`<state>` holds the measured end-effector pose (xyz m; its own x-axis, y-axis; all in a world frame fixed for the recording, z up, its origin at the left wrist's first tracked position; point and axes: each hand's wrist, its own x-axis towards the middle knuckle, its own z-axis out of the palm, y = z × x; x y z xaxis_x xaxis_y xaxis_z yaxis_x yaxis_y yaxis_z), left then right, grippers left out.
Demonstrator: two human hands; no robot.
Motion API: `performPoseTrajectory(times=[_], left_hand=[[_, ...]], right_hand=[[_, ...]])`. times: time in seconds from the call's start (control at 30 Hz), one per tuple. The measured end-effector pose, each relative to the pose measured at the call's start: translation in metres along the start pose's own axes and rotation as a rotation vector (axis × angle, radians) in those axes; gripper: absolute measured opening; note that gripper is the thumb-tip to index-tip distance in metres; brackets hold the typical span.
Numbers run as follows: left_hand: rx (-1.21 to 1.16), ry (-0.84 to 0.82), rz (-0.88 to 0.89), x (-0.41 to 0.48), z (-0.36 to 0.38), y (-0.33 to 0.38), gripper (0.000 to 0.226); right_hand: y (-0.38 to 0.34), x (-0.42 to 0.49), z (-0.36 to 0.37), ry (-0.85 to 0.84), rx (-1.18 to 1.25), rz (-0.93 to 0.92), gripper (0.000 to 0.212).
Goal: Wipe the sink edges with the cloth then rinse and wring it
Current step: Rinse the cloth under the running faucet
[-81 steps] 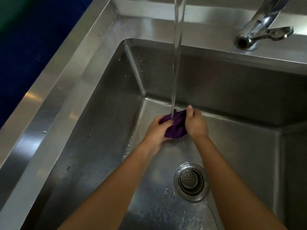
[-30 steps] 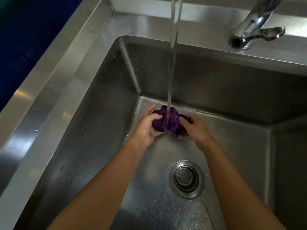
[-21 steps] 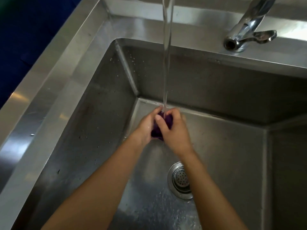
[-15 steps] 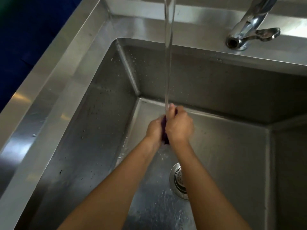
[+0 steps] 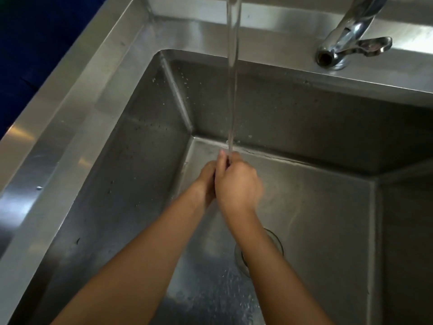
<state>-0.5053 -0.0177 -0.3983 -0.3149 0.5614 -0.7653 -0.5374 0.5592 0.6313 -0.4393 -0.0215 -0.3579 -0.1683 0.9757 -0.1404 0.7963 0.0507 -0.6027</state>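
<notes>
Both hands are pressed together low in the deep stainless-steel sink basin [image 5: 131, 174], under the clear stream of running water [image 5: 232, 90] that lands on their fingertips. The right hand [image 5: 237, 184] lies over the left hand [image 5: 207, 181], and the fingers of both are curled closed against each other. The cloth is hidden between the palms apart from a dark sliver I cannot identify for sure; the round metal drain strainer [image 5: 276, 242] sits partly behind the right forearm.
</notes>
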Motion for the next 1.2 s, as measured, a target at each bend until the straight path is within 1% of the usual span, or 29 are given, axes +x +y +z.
performPoseTrajectory(times=[0.07, 0.13, 0.17, 0.27, 0.33, 0.4, 0.47, 0.57, 0.67, 0.73, 0.8, 0.87, 0.9, 0.97, 1.0, 1.03, 1.07, 1.1, 1.13, 1.17, 1.2], left_hand=[[-0.055, 0.056, -0.042, -0.002, 0.009, -0.009, 0.046], [-0.076, 0.082, -0.063, -0.007, 0.014, -0.016, 0.056], [-0.054, 0.092, -0.037, -0.007, 0.014, -0.019, 0.055], [0.111, 0.178, 0.143, -0.007, 0.017, -0.019, 0.036], [0.15, 0.208, 0.268, -0.006, 0.018, -0.016, 0.032], [0.155, 0.232, 0.32, -0.003, 0.014, -0.011, 0.031], [0.097, 0.201, 0.266, 0.0, 0.008, -0.009, 0.028], [0.02, 0.088, 0.167, 0.002, -0.004, -0.008, 0.026], [-0.103, -0.07, -0.01, 0.0, -0.016, -0.006, 0.033], [-0.17, -0.161, -0.136, 0.002, -0.022, -0.009, 0.047], [-0.19, -0.218, -0.235, 0.002, -0.024, -0.013, 0.06], [-0.095, -0.249, -0.288, 0.001, -0.022, -0.019, 0.062], [-0.029, -0.268, -0.297, -0.001, -0.018, -0.02, 0.057], [0.087, -0.261, -0.271, -0.006, -0.011, -0.023, 0.042], [0.115, -0.213, -0.23, -0.007, -0.007, -0.025, 0.034], [0.137, -0.143, -0.166, -0.005, -0.005, -0.027, 0.026], [0.152, -0.067, -0.082, -0.001, -0.005, -0.028, 0.019], [0.128, -0.014, 0.006, 0.001, -0.006, -0.027, 0.014], [0.055, 0.001, 0.078, 0.001, -0.005, -0.024, 0.013], [-0.053, -0.012, 0.107, 0.002, -0.007, -0.021, 0.016], [-0.166, -0.05, 0.106, 0.001, -0.008, -0.017, 0.019]], right_hand=[[0.001, 0.021, 0.0, -0.004, -0.003, 0.087, 0.041], [0.007, 0.041, 0.006, -0.014, 0.032, 0.157, 0.042], [0.013, 0.049, 0.009, -0.019, 0.062, 0.186, 0.042], [0.037, 0.058, 0.014, -0.014, 0.209, 0.285, 0.041], [0.052, 0.055, 0.013, -0.018, 0.345, 0.278, 0.04], [0.057, 0.046, 0.009, -0.05, 0.45, 0.256, 0.04], [0.062, 0.041, 0.01, -0.119, 0.542, 0.272, 0.042], [0.076, 0.041, 0.012, -0.248, 0.662, 0.372, 0.045], [0.079, 0.041, -0.002, -0.276, 0.814, 0.398, 0.02], [0.076, 0.036, -0.009, -0.279, 0.91, 0.379, 0.026], [0.065, 0.026, -0.014, -0.293, 0.908, 0.273, 0.027], [0.052, 0.016, -0.014, -0.341, 0.879, 0.175, 0.016], [0.046, 0.011, -0.014, -0.361, 0.889, 0.153, 0.012], [0.042, 0.009, -0.006, -0.315, 0.865, 0.137, 0.011], [0.043, 0.011, -0.002, -0.269, 0.755, 0.133, 0.014], [0.045, 0.015, -0.001, -0.249, 0.623, 0.136, 0.021], [0.049, 0.019, -0.003, -0.285, 0.535, 0.173, 0.031], [0.052, 0.022, -0.008, -0.383, 0.511, 0.244, 0.039], [0.055, 0.024, -0.013, -0.516, 0.542, 0.322, 0.04], [0.056, 0.023, -0.017, -0.623, 0.597, 0.373, 0.034], [0.056, 0.021, -0.02, -0.655, 0.625, 0.359, 0.027]])
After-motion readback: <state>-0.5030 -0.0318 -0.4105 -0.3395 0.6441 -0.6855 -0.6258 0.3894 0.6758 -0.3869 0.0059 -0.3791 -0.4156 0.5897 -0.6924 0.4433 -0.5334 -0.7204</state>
